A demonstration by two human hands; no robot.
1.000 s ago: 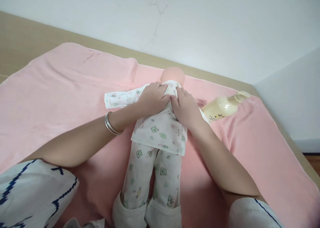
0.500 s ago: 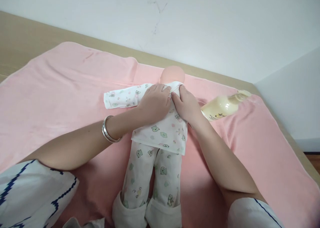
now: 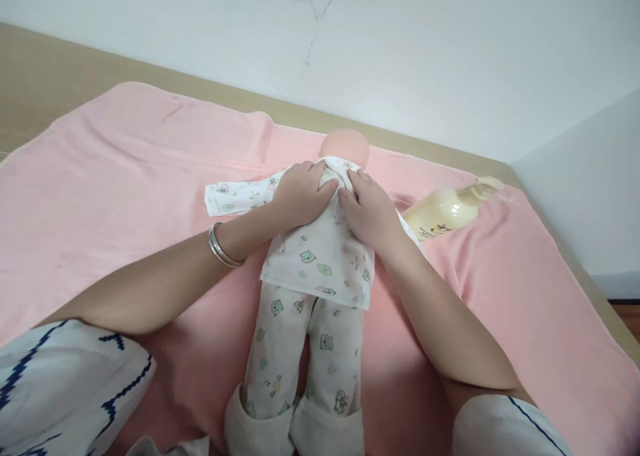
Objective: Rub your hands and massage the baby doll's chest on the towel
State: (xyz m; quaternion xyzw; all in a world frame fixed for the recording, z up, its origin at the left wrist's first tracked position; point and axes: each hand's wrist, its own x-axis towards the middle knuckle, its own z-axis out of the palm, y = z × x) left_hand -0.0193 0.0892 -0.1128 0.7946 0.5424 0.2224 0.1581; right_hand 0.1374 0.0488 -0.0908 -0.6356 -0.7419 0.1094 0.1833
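Observation:
A baby doll lies on a pink blanket, its bald head point(image 3: 346, 145) toward the wall; no face shows. It wears a white printed top point(image 3: 315, 263) and matching trousers point(image 3: 335, 349) with cuffs turned up. My left hand point(image 3: 303, 195) rests on the upper part of the top, thumb and fingers closed on its fabric near the neck. Opposite it, my right hand point(image 3: 369, 206) pinches the same top by the neckline. Between the two hands the cloth is bunched. One sleeve point(image 3: 235, 197) stretches out to the left; the other is mostly hidden behind my right hand and wrist.
A pump bottle point(image 3: 443, 213) of pale yellow liquid lies on its side to the right of the doll. The pink blanket point(image 3: 125, 176) covers most of the wooden surface point(image 3: 45, 63). Behind runs a white wall point(image 3: 425, 56). Some white cloth point(image 3: 170, 446) shows at the bottom edge.
My hands have shifted slightly on the top's neckline; the left thumb now reaches toward the middle. The cloth at the neck sits a little higher, over the lower edge of the head.

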